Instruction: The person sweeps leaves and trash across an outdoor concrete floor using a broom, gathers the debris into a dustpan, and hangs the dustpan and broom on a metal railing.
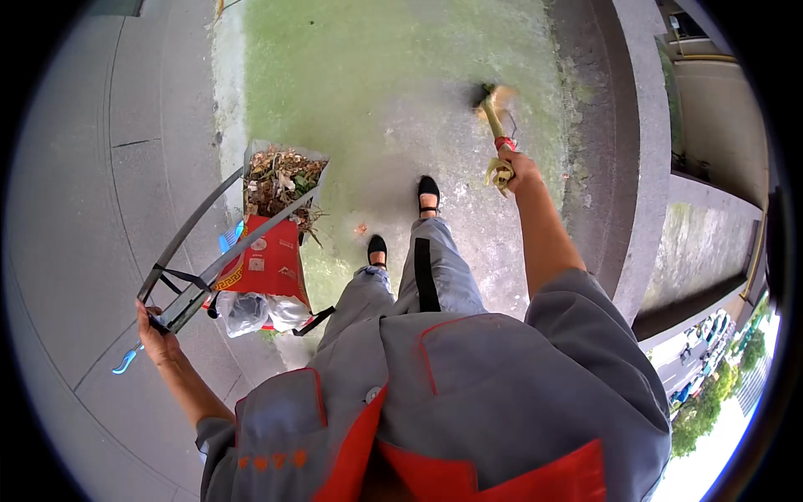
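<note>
Can't really make out the far end of this broom [495, 124], it's a blur. Right hand [522, 171] has its grip clamped round the near end, long axis pointing away from the feet, leaning slightly left. Left hand's [158, 335] clamped on the dustpan [314, 156] handle. Green pavement [385, 67] spreads wide left of the broom, kerb [609, 92] along its right edge.

I wear a grey, red-trimmed jacket [485, 385] of matt cloth; the long grey handle [263, 232] looks like smooth metal, the square red printed bag [266, 263] like plastic, the green-stained ground [376, 67] like rough concrete.
</note>
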### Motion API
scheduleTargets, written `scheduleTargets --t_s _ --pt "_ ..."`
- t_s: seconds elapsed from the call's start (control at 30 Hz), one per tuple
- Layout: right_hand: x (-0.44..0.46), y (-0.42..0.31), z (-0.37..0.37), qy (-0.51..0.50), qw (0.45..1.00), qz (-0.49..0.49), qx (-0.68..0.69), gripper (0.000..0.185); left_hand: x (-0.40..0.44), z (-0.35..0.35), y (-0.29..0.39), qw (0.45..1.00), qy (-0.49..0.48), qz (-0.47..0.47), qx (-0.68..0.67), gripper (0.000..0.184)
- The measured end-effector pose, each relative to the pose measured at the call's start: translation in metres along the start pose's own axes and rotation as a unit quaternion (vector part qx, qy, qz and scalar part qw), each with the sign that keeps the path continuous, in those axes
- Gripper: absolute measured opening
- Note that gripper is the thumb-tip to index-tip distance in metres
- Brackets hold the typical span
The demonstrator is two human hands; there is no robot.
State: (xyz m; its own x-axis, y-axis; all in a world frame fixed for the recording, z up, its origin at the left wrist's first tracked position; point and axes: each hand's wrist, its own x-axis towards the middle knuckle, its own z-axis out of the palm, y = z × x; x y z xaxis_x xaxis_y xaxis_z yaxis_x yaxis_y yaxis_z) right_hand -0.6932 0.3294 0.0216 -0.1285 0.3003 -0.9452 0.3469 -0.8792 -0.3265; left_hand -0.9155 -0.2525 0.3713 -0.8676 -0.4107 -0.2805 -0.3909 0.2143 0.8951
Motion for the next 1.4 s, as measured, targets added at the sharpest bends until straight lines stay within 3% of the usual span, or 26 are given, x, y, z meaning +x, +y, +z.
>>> scheduleTargets --t_s 0.03,0.07,0.13,0.2,0.3,0.43,0.53,0.67,0.73,0.83,0.87,0.9,1.0,1.1,1.17,1.2,1.3,1.33,1.4 --pt "0.013 -0.022 0.011 -0.103 0.994 0.021 0.021 0.013 -0.006 -0.002 0.016 1.0 0.003 -0.023 0.008 0.022" --pt "0.007 -0.045 0.026 -0.146 0.988 0.035 -0.022 0.011 -0.01 -0.003 0.032 0.999 0.002 -0.047 0.016 0.023" --pt "-0.011 -0.063 0.049 -0.188 0.975 -0.051 -0.105 0.012 -0.016 -0.004 0.04 0.996 0.068 -0.052 0.004 0.024" --pt "-0.028 -0.068 0.062 -0.207 0.958 -0.092 -0.174 0.016 -0.023 -0.011 0.048 0.984 0.167 -0.068 -0.006 0.027" --pt "-0.041 -0.056 0.062 -0.23 0.938 -0.067 -0.249 0.024 -0.03 -0.031 0.041 0.97 0.216 -0.091 -0.061 0.026" --pt "-0.065 -0.032 0.052 -0.241 0.882 0.027 -0.404 0.042 -0.043 -0.028 0.053 0.967 0.212 -0.102 -0.097 0.024" --pt "-0.04 0.012 0.065 -0.323 0.779 -0.028 -0.537 0.045 -0.038 -0.022 0.054 0.966 0.217 -0.115 -0.087 0.022" --pt "-0.01 0.034 0.129 -0.322 0.65 -0.055 -0.686 0.046 -0.035 -0.015 0.06 0.952 0.26 -0.132 -0.088 0.027" --pt "0.014 0.012 0.161 -0.267 0.652 -0.105 -0.702 0.037 -0.036 -0.012 0.055 0.951 0.27 -0.132 -0.067 0.029" --pt "0.027 -0.084 0.222 -0.144 0.693 -0.157 -0.688 0.034 -0.029 -0.006 0.051 0.951 0.269 -0.137 -0.06 0.028" --pt "0.051 -0.107 0.24 -0.097 0.678 -0.168 -0.709 0.036 -0.025 -0.006 0.052 0.947 0.277 -0.151 -0.057 0.027" --pt "0.047 -0.13 0.261 -0.044 0.618 -0.272 -0.736 0.034 -0.02 -0.012 0.048 0.95 0.27 -0.143 -0.06 0.025" --pt "0.036 -0.161 0.33 0.038 0.687 -0.291 -0.665 0.023 -0.015 -0.007 0.055 0.953 0.243 -0.137 -0.115 0.019" --pt "0.003 -0.168 0.359 0.027 0.712 -0.356 -0.605 0.025 -0.007 -0.024 0.035 0.924 0.298 -0.112 -0.214 0.02" --pt "-0.016 -0.166 0.365 -0.158 0.857 -0.269 -0.411 0.031 -0.01 -0.027 0.031 0.923 0.308 -0.108 -0.204 0.019" --pt "-0.024 -0.164 0.367 -0.226 0.836 -0.237 -0.44 0.037 -0.009 -0.022 0.033 0.929 0.289 -0.093 -0.209 0.019" --pt "-0.059 -0.138 0.387 -0.281 0.796 -0.177 -0.506 0.036 -0.011 -0.013 0.046 0.927 0.32 -0.116 -0.155 0.018" --pt "-0.012 -0.117 0.392 -0.286 0.758 -0.217 -0.544 0.033 -0.009 -0.005 0.054 0.912 0.359 -0.143 -0.141 0.018" --pt "-0.003 -0.119 0.429 -0.34 0.73 -0.173 -0.568 0.027 0.003 0.032 0.085 0.913 0.366 -0.11 -0.142 0.019"
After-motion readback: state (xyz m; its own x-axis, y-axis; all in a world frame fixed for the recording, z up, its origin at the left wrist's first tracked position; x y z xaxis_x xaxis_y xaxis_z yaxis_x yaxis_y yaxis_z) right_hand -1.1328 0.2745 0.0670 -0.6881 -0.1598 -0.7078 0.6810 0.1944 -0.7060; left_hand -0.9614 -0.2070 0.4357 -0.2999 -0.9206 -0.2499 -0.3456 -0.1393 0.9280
